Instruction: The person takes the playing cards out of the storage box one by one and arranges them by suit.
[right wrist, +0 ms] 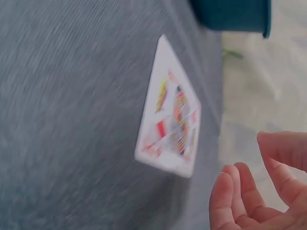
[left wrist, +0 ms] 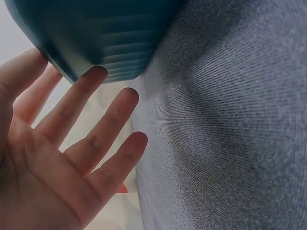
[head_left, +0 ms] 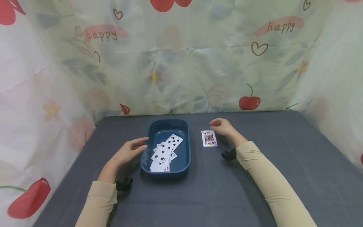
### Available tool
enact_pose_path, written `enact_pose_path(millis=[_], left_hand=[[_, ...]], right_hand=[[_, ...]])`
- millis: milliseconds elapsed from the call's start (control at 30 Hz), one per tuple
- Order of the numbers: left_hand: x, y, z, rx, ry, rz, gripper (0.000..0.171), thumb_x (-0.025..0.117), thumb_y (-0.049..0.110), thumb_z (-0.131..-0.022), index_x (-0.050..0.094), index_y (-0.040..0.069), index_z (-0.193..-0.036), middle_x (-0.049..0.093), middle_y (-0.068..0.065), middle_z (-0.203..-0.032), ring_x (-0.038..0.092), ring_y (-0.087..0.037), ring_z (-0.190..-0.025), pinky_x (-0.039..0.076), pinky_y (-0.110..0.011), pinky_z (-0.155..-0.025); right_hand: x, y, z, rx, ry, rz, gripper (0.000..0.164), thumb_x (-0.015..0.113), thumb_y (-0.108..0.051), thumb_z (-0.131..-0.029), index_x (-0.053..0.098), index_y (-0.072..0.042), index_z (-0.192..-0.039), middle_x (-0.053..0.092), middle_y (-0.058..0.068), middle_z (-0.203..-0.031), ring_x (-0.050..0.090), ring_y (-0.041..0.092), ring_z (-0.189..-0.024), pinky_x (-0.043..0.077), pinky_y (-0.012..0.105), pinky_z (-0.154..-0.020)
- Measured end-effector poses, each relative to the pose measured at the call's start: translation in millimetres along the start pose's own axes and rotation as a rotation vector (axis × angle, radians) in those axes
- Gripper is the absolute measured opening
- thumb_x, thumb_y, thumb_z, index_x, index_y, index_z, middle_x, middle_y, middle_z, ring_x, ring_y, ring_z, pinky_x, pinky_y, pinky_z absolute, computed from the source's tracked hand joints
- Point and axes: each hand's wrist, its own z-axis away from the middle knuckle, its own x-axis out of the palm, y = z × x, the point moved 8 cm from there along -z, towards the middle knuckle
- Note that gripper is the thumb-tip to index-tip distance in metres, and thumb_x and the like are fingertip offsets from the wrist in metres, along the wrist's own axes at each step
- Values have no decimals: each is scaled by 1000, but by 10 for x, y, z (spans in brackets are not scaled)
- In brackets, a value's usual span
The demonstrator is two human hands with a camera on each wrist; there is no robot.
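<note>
A blue rectangular tub [head_left: 185, 151] stands on the table with several playing cards [head_left: 165, 151] lying loosely overlapped inside it, black-suited ones uppermost. At the tub's left rim is my left hand [head_left: 131, 151]; in the left wrist view its fingers [left wrist: 108, 129] are spread and fairly straight, with the thumb side at the rim. To the right of the tub a face card with red diamonds [head_left: 209, 138] lies face up on the cloth. My right hand [head_left: 224, 127] hovers beside that card's upper right corner, apart from it, fingers [right wrist: 223, 196] loosely bent and holding nothing.
A dark grey cloth [head_left: 198, 201] covers the table. Behind and at both sides hang pale curtains [head_left: 187, 63] printed with cherries, hearts and flowers. Black straps with small devices [head_left: 123, 184] sit on both wrists.
</note>
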Motion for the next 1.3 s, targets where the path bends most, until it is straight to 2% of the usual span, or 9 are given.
enact_pose_path(millis=[267, 400, 500, 667, 933, 1200, 1300], left_hand=[[-5, -11, -13, -2, 4, -8, 48, 52, 31, -96, 42, 16, -141, 43, -17, -144, 45, -39, -129, 40, -54, -103], [0, -5, -20, 7, 0, -1, 48, 52, 31, -96, 42, 15, -141, 43, -17, -144, 46, -39, -128, 40, -53, -102], [4, 1, -20, 15, -2, 2, 48, 51, 30, -96, 42, 14, -140, 43, -18, -144, 47, -39, -127, 41, -53, -102], [10, 4, -7, 6, -4, 9, 48, 51, 30, -96, 42, 15, -141, 43, -17, -144, 46, -38, -128, 40, -54, -103], [-7, 10, 14, -4, -2, 6, 48, 51, 29, -96, 42, 15, -140, 42, -17, -145, 45, -39, -128, 40, -54, -103], [-2, -10, 5, -19, -12, 20, 48, 52, 31, -96, 42, 16, -140, 42, -17, -145, 45, -39, -128, 40, -54, -103], [5, -4, -3, -26, -15, 20, 49, 51, 33, -96, 42, 16, -141, 42, -18, -145, 45, -39, -129, 40, -54, -102]], right_hand=[[159, -413, 96, -106, -88, 14, 35, 52, -15, -94, 51, 0, -126, 50, 23, -133, 53, 37, -118, 47, 46, -96], [266, -647, 165, -182, -110, 22, 34, 54, -15, -93, 53, 0, -124, 53, 22, -130, 55, 35, -115, 48, 45, -94], [360, -781, 207, -207, -125, 0, 33, 55, -15, -93, 55, -1, -122, 55, 20, -128, 55, 33, -115, 49, 43, -93], [519, -931, 243, -206, -171, -54, 32, 57, -16, -92, 55, -3, -121, 57, 17, -126, 56, 30, -115, 50, 41, -93], [737, -1237, 316, -281, -211, -44, 28, 58, -15, -92, 58, -5, -118, 60, 15, -119, 59, 26, -106, 51, 33, -86], [943, -1491, 363, -371, -215, -27, 28, 59, -14, -91, 59, -1, -116, 63, 16, -116, 60, 27, -107, 49, 33, -90], [1015, -1542, 369, -372, -214, -38, 28, 60, -15, -90, 60, -2, -116, 64, 15, -114, 61, 25, -104, 50, 29, -85]])
